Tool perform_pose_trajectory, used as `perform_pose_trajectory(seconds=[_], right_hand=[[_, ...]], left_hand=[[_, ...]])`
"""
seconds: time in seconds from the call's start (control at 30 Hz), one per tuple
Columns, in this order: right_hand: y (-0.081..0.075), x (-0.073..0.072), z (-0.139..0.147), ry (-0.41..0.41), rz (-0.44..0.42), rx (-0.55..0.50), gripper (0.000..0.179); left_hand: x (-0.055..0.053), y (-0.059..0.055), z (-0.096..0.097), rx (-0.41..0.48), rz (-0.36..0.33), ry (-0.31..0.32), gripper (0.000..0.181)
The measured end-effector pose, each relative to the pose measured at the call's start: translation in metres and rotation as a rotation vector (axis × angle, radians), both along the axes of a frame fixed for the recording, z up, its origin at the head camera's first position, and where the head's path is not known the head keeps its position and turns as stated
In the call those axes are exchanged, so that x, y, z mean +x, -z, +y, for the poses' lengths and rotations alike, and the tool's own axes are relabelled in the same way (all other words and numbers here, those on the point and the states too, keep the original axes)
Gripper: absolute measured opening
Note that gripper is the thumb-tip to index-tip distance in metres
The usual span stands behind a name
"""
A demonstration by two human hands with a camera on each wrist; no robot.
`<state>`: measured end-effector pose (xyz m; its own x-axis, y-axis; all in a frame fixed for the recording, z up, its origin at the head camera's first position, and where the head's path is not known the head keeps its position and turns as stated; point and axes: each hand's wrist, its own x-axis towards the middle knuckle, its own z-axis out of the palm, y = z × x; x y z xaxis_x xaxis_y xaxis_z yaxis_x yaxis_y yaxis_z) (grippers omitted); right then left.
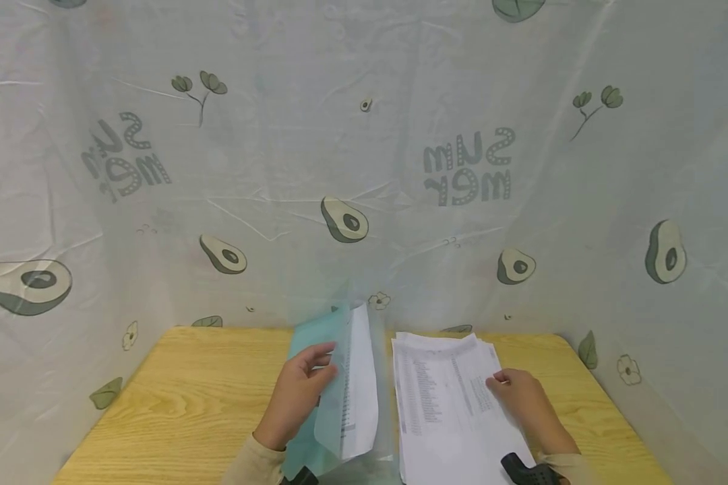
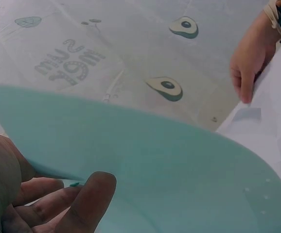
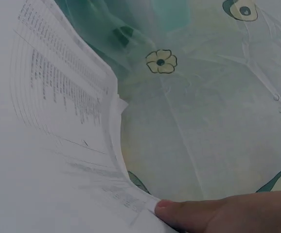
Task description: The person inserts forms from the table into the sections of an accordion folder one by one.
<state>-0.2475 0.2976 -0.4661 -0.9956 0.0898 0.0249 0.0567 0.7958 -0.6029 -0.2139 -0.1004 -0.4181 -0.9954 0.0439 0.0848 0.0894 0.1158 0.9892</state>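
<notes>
A translucent teal plastic folder (image 1: 315,330) stands partly open on the table, with white printed sheets (image 1: 362,384) inside it. My left hand (image 1: 303,384) pinches the folder's teal cover; in the left wrist view the thumb lies across the cover (image 2: 131,141) and the other fingers are curled beside it. To the right of the folder lies a stack of printed papers (image 1: 443,404). My right hand (image 1: 524,401) grips the right edge of this stack. In the right wrist view the thumb (image 3: 184,213) presses on the bent papers (image 3: 72,97); the other fingers are hidden.
The light wood table (image 1: 206,391) reaches out to the left of the folder and a little to the right of the papers. Behind it hangs a pale curtain (image 1: 364,148) printed with avocados, close to the table's back edge. Dark straps (image 1: 528,469) sit at the wrists.
</notes>
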Motion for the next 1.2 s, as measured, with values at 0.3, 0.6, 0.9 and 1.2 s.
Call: perform_pose_trajectory(seconds=[0.3,0.6,0.9,1.2], right_hand=[[-0.005,0.009,0.010,-0.046,-0.067,-0.202,0.026],[-0.007,0.014,0.024,0.073,-0.025,-0.212,0.042],[-0.017,0.016,0.030,0.120,-0.037,-0.283,0.056],[-0.034,0.024,0.027,0.116,-0.041,-0.411,0.056]], left_hand=[[0.001,-0.002,-0.002,0.017,0.017,-0.012,0.041],[0.002,-0.002,-0.003,0.029,0.014,-0.005,0.043],[0.002,-0.003,-0.004,0.011,0.012,0.002,0.042],[0.000,-0.001,-0.004,0.006,-0.003,0.002,0.042]])
